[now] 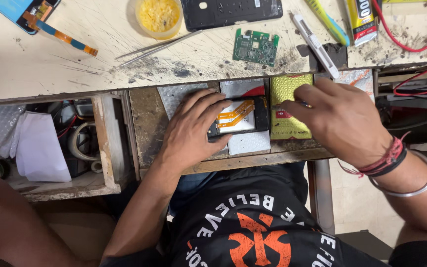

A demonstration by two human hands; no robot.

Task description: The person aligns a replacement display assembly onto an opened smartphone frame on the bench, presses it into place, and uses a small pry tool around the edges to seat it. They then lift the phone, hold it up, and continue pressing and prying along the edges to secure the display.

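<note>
My left hand (pixel 190 129) presses down on an opened black phone (pixel 239 120) with orange flex cables and a white battery showing, lying in an open drawer. My right hand (pixel 339 118) pinches a thin metal tool (pixel 278 105) whose tip points at the phone's right edge. A yellow padded packet (pixel 287 106) lies under that hand. Red thread bands and a metal bangle sit on my right wrist.
On the scratched worktop above lie a green circuit board (pixel 256 47), tweezers (pixel 156 48), a yellow cup (pixel 159 16), a black phone back cover (pixel 231 12), a white knife (pixel 315 43), a glue tube (pixel 362 20) and red wires (pixel 416 47). An open wooden compartment (pixel 60 143) is at left.
</note>
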